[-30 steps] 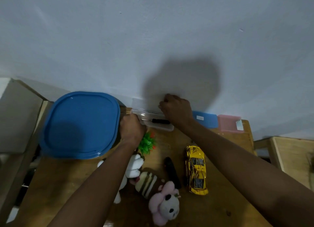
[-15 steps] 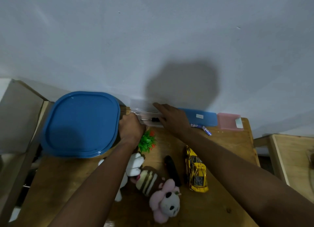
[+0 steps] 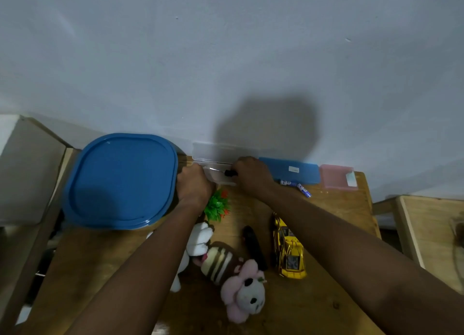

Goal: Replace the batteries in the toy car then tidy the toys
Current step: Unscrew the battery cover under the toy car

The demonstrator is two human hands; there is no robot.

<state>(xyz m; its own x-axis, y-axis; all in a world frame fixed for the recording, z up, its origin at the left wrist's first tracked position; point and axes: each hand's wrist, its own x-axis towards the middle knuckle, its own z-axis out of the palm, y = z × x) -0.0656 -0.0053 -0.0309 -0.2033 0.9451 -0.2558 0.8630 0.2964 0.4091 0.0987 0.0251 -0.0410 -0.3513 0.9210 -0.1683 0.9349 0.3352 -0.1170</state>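
A clear plastic case [image 3: 221, 181] lies open at the table's back edge, its lid [image 3: 223, 151] leaning on the wall. My left hand [image 3: 193, 186] grips the case's left end. My right hand [image 3: 251, 175] has its fingers curled round the black handle of a screwdriver [image 3: 227, 172], whose metal shaft lies inside the case. Two blue-and-white batteries [image 3: 296, 185] lie just right of my right wrist. Nearer me, the yellow toy car [image 3: 290, 249] rests on the table beside a black oblong piece [image 3: 253, 247].
A large blue-lidded container [image 3: 120, 181] fills the back left. A blue case [image 3: 291, 170] and a pink box [image 3: 337, 176] line the wall. A green plastic plant [image 3: 217, 205], a white plush [image 3: 199, 239], a striped plush [image 3: 218, 262] and a pink plush [image 3: 247, 294] lie between my arms.
My right hand left the case's lid, reached flat into the open case and now curls round the screwdriver's handle. The batteries came into view. My left hand stayed at the case.
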